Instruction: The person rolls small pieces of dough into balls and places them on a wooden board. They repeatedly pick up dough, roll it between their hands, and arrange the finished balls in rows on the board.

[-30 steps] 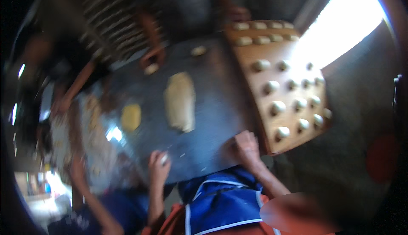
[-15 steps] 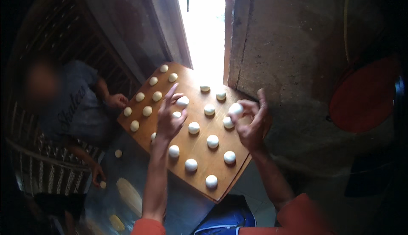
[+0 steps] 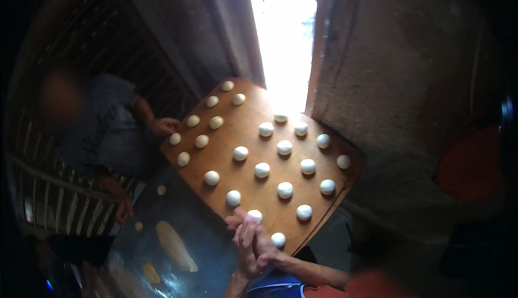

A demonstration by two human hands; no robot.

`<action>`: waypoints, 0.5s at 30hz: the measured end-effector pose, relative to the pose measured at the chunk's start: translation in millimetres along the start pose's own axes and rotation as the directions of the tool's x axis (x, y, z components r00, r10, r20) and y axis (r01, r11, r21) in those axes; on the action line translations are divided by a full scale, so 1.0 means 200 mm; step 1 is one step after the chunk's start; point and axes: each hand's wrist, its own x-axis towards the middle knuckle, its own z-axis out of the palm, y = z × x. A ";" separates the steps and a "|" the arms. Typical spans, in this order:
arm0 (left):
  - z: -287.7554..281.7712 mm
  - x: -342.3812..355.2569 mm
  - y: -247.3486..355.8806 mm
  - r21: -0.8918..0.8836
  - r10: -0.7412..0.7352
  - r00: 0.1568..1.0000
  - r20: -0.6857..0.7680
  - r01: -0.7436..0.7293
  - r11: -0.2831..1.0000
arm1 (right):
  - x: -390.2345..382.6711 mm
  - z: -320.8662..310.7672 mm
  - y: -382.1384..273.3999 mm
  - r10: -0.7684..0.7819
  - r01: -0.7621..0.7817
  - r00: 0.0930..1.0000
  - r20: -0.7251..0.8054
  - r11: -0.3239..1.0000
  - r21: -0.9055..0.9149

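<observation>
My left hand [image 3: 247, 252] and my right hand [image 3: 265, 247] meet at the near corner of a wooden board [image 3: 248, 185]. Their fingers are stretched out and laid across each other, palms close together. Nothing shows between them, though the palms are partly hidden. Just beyond the fingertips is a round white dough ball [image 3: 254, 216]; another dough ball [image 3: 278, 240] sits beside my right wrist. Several more dough balls [image 3: 285, 190] stand spaced in rows over the board. Paler yellow ones [image 3: 202, 141] occupy its far left part.
On the left, a person in a grey shirt [image 3: 116, 120] has one hand [image 3: 164, 126] at the board's edge. Below the board, a dark metal table [image 3: 208, 249] bears a long flattened dough strip [image 3: 175, 247] and small dough pieces [image 3: 161, 190]. A red round object [image 3: 469, 163] is at right.
Both hands have let go of their dough balls onto the board, drawn back to its near corner and come together. The other person's lower hand has released a small dough piece.
</observation>
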 end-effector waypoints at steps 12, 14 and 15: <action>-0.87 -1.40 -0.30 0.404 -0.485 0.610 -0.626 0.786 0.468 | -0.42 0.15 0.56 0.562 -0.111 0.723 0.401 0.668 -0.736; -0.69 -1.45 -0.30 0.402 -0.467 0.629 -0.622 0.768 0.498 | -0.51 0.02 0.67 0.532 -0.019 0.764 0.366 0.585 -0.811; -0.56 -1.50 -0.35 0.374 -0.484 0.628 -0.610 0.766 0.522 | -0.56 -0.08 0.74 0.503 -0.025 0.801 0.324 0.568 -0.823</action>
